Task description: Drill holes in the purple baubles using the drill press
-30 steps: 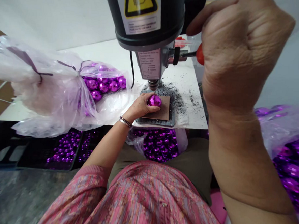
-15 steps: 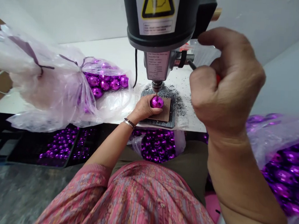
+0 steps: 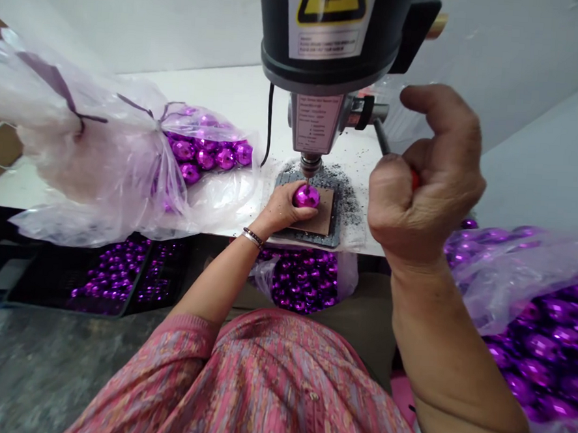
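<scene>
Meanwhile, the right hand point(image 3: 426, 176), closed on the drill lever point(image 3: 382, 137), swung it lower; the left hand point(image 3: 282, 209) clamped a purple bauble point(image 3: 306, 196).

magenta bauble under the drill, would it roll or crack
The magenta bauble looks round and glossy, so it would probably roll off the brown pad unless held, as the left hand does. Its mirror shell suggests thin, fragile glass.
</scene>
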`<state>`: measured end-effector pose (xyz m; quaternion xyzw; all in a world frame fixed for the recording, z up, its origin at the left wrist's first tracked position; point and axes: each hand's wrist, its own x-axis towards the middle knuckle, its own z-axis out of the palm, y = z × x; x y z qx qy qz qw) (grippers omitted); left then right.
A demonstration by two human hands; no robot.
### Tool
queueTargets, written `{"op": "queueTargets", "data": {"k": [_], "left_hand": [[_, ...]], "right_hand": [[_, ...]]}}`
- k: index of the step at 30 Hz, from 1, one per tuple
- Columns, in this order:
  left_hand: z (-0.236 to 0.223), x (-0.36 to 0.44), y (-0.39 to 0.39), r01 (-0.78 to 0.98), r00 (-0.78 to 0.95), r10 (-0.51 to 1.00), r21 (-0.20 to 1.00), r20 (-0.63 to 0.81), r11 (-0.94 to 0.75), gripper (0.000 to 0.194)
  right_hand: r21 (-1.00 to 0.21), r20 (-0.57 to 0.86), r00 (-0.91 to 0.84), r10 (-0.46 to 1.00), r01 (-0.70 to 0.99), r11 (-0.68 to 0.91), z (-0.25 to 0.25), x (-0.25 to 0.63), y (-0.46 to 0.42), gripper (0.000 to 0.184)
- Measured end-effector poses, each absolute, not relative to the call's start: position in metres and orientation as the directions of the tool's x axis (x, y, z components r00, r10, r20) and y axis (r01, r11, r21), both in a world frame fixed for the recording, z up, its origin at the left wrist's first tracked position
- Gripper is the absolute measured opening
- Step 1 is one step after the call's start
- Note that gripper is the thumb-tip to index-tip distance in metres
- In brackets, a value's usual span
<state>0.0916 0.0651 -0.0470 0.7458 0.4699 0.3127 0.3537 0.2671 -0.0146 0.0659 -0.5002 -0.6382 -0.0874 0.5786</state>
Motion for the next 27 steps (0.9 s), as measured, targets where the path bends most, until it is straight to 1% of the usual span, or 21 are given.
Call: {"op": "queueTargets", "data": {"k": [4,7,13,15,17,20,23,24,25,27], "left_hand": [[-0.049,0.092,0.065,0.485,0.344,0.929,0.822,0.134,-0.298,0.045],[-0.050,0.093,0.064,0.491,0.329,0.936,0.823,0.129,-0.286,0.045],[-0.052,0.094,0.064,0.490,0.291,0.945,0.826,0.146,-0.279,0.045],[-0.052,0.094,0.063,0.491,0.289,0.945,0.823,0.153,-0.284,0.045],[-0.050,0.095,0.062,0.500,0.283,0.947,0.819,0.151,-0.280,0.044],[-0.048,0.096,0.060,0.524,0.272,0.953,0.810,0.135,-0.264,0.043],[-0.047,0.097,0.058,0.554,0.276,0.953,0.789,0.124,-0.264,0.040],[-0.046,0.097,0.056,0.564,0.276,0.953,0.782,0.125,-0.266,0.040],[-0.046,0.096,0.054,0.570,0.274,0.953,0.776,0.128,-0.269,0.042],[-0.045,0.090,0.047,0.576,0.272,0.952,0.768,0.142,-0.279,0.051]], "right_hand": [[-0.429,0.858,0.186,0.478,0.771,0.471,0.056,0.265,-0.012,0.043],[-0.405,0.880,0.207,0.427,0.797,0.449,0.051,0.262,-0.008,0.040],[-0.362,0.926,0.212,0.313,0.738,0.570,0.036,0.262,0.001,0.037],[-0.340,0.933,0.191,0.304,0.743,0.576,0.027,0.264,0.001,0.035],[-0.347,0.929,0.187,0.320,0.743,0.572,0.020,0.264,-0.001,0.032],[-0.410,0.903,0.233,0.362,0.722,0.557,0.032,0.261,-0.006,0.031],[-0.510,0.853,0.318,0.414,0.678,0.530,0.076,0.258,-0.004,0.036],[-0.575,0.810,0.360,0.462,0.639,0.510,0.093,0.258,-0.002,0.038],[-0.724,0.678,0.416,0.605,0.516,0.458,0.110,0.258,0.001,0.037],[-0.796,0.586,0.416,0.695,0.455,0.399,0.136,0.261,0.007,0.037]]}}
